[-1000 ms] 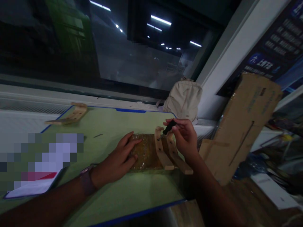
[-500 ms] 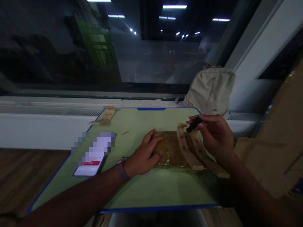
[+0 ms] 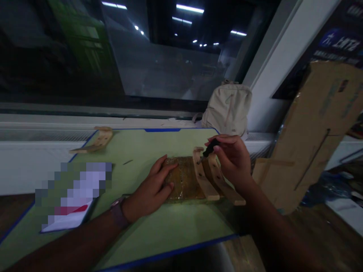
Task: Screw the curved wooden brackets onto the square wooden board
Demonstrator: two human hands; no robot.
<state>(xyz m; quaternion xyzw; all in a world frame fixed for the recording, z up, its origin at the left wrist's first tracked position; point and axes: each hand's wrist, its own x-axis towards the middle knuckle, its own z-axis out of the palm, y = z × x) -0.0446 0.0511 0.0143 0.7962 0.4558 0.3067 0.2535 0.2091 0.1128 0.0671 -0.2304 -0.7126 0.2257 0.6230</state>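
A brown board wrapped in clear film (image 3: 184,181) lies flat on the green mat (image 3: 147,151). My left hand (image 3: 151,190) rests on its left part with fingers stretched flat, pressing it down. Two curved wooden pieces (image 3: 211,179) with holes lie across the board's right side. My right hand (image 3: 232,158) hovers above them, fingers pinched round a small black tool (image 3: 209,148) whose tip points down at the upper end of the left wooden piece.
A third curved wooden piece (image 3: 98,139) lies at the mat's far left corner. A small dark screw (image 3: 127,162) sits on the mat. A phone (image 3: 68,213) lies at left. A beige backpack (image 3: 228,109) and a cardboard box (image 3: 309,132) stand at right.
Only the view has swung, left and then back right. Both hands keep their places on the board and the tool.
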